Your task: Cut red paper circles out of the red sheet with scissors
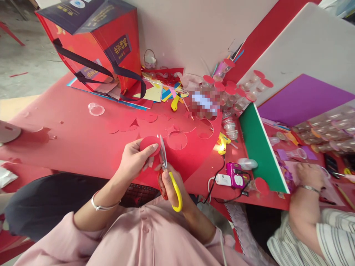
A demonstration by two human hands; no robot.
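My left hand (135, 157) pinches a round red paper disc (149, 143) between thumb and fingers. In my right hand (174, 184) is a pair of scissors (163, 152) with a yellow handle loop, its blades pointing away from me and slightly parted. The blades lie at the right edge of the disc. Beneath both hands spreads a large red paper sheet (191, 159) with round holes cut from it. Red paper scraps (151, 118) are scattered just beyond the hands.
A red and navy box bag (116, 33) stands at the back left. To the right are a yellow glue gun (222, 143), a purple plug adapter (235, 175) with cords, and a green divider board (260, 147). Beyond it rests another person's arm (306, 210).
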